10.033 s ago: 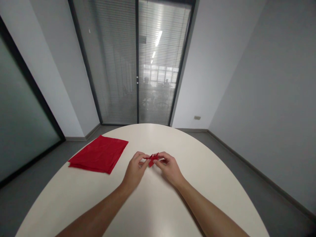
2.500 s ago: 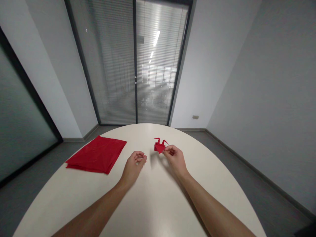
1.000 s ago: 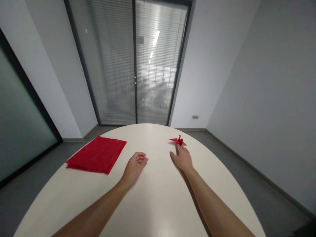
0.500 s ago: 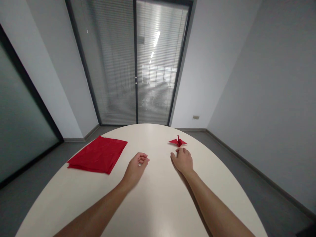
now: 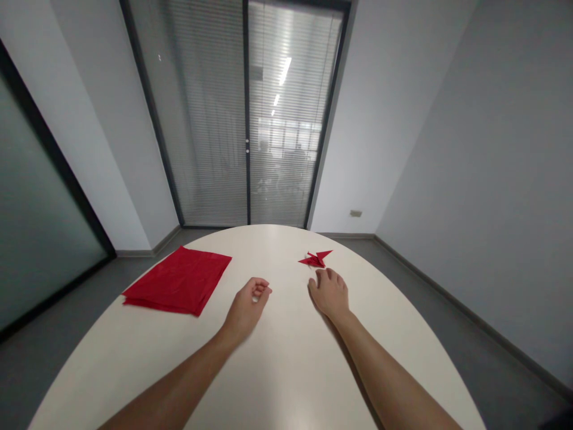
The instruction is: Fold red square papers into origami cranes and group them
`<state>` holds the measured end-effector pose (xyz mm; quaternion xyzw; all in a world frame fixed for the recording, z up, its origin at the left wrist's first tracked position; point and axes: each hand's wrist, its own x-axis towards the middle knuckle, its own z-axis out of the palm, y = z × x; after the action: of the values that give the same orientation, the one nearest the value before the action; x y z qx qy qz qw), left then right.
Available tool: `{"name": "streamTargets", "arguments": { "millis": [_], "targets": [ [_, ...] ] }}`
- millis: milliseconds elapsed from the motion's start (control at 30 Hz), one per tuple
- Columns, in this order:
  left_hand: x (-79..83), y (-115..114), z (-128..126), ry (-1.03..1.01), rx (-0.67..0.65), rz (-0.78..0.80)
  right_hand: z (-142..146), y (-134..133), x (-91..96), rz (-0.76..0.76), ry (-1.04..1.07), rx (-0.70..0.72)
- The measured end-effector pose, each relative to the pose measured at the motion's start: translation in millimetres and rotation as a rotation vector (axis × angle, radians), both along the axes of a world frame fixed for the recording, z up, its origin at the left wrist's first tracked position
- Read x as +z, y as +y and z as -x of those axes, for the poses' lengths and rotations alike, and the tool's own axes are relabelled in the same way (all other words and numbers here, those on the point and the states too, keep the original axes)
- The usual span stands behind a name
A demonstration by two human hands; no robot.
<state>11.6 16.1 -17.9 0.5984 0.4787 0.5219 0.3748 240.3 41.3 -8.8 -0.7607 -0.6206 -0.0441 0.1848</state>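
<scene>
A small folded red paper crane [image 5: 316, 258] lies on the white round table [image 5: 277, 358], towards its far right. My right hand [image 5: 330, 292] rests palm down just short of the crane, fingers curled under, not gripping it. My left hand [image 5: 247, 306] lies on the table near the middle with its fingers loosely curled and nothing in them. A stack of flat red paper sheets [image 5: 179, 279] sits at the far left of the table, away from both hands.
The table's curved edge drops to a grey floor on all sides. Beyond it stand glass doors with blinds [image 5: 244, 113] and plain grey walls. People are dimly visible behind the blinds.
My right hand carried the crane to the far right, set it down and let go, then drew back and curled. The crane has tipped and shifted slightly left. My left hand stayed put.
</scene>
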Motion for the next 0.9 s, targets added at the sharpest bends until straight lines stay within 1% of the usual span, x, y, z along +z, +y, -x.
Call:
{"name": "streamTargets", "arguments": {
  "millis": [233,400,900],
  "targets": [
    [2.2,-2,1,0.032,-0.01,0.027,-5,3,4.5,0.106,-0.012,0.034],
    [0.2,-1,2,0.025,-0.018,0.035,-8,6,7.2,0.144,0.01,0.033],
    [-0.9,-1,3,0.001,-0.033,0.029,-19,11,5.6,0.115,0.068,0.002]
  ]
}}
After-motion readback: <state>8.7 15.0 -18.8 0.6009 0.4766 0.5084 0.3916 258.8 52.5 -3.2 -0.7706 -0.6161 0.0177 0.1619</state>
